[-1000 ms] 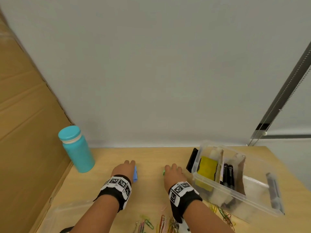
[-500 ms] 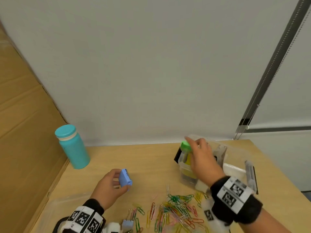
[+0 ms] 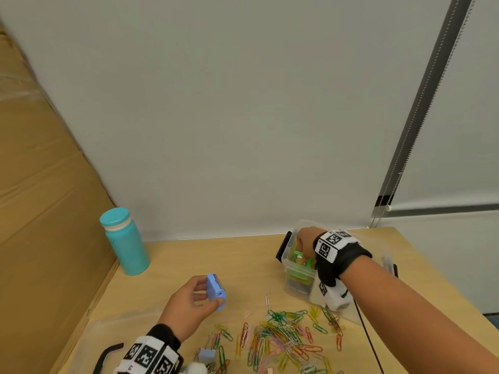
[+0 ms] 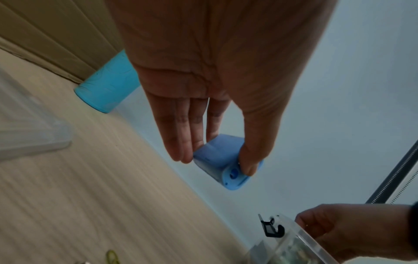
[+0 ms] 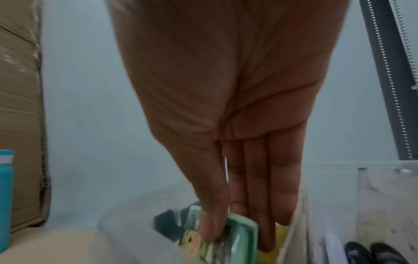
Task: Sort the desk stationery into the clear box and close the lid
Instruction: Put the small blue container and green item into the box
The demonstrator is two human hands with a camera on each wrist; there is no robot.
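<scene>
Blue plastic, a small boxy pencil sharpener [image 3: 216,292], was pinched between thumb and fingers of the left hand [image 3: 189,306], held above the wooden desk [image 3: 189,257] near its middle. The clear plastic box [image 3: 298,276] stood toward the desk's far right corner, to the right of and beyond that hand. The right hand [image 3: 306,241] was inside the box's left end compartment, gripping a small green sharpener-like item [image 5: 235,237]. The right hand was plainly the nearer to the box. In my judgement, the blue piece must travel rightward, long axis upright, once that compartment frees. Coloured paper clips [image 3: 280,336] lay along the near edge.
</scene>
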